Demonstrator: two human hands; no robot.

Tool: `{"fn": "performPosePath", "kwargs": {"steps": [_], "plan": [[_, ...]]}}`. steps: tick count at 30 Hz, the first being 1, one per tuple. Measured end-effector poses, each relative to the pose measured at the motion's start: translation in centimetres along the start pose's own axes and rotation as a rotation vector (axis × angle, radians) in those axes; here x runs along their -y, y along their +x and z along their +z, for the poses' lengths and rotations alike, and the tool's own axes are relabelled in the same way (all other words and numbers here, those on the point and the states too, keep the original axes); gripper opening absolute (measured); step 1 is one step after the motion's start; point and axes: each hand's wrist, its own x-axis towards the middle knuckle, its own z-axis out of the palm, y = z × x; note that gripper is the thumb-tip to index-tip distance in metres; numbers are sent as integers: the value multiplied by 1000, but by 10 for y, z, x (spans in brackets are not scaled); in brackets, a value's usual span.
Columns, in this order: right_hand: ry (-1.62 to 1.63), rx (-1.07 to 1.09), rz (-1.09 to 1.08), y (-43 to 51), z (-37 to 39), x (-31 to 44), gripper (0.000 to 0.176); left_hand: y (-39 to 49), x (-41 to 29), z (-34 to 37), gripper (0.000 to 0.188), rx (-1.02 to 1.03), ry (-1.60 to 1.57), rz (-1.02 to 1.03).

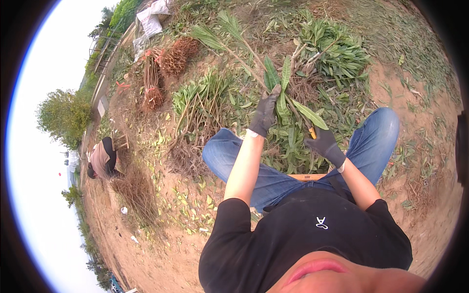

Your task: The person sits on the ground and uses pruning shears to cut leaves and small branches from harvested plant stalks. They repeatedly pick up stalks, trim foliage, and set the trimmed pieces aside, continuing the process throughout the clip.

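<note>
My left hand (265, 111), in a dark grey work glove, grips a leafy plant stem near its long green leaves (271, 73). More cut-looking stems with feathery leaf tops (234, 55) reach up and left behind that hand. In a matching glove, my right hand (326, 144) is closed around a small tool with a yellow part (312, 132), most of it hidden by the fingers. The tool is close to the lower stem (298, 111); whether it touches cannot be told. Loose leaves (289, 146) cover the ground between my knees.
A leafy bundle with bare roots (199, 106) lies left of my knee, another leafy bundle (333, 51) at upper right. Farther left are tied bundles of brown stems (152, 78), white sacks (150, 20), a brushy heap (137, 196) and a bent-over person (102, 159).
</note>
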Motion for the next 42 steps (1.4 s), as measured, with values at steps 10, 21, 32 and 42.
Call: {"fn": "performPosePath", "kwargs": {"steps": [10, 21, 32, 42], "plan": [[-25, 135, 32, -23, -1, 7, 49, 124, -148, -95, 34, 2, -339, 75], [57, 22, 91, 26, -21, 27, 53, 12, -19, -8, 38, 100, -115, 94], [57, 23, 131, 27, -17, 38, 50, -40, 30, -12, 52, 278, 679, -181], [60, -35, -3, 15, -3, 41, 54, -3, -39, -17, 43, -118, 498, 578]]}}
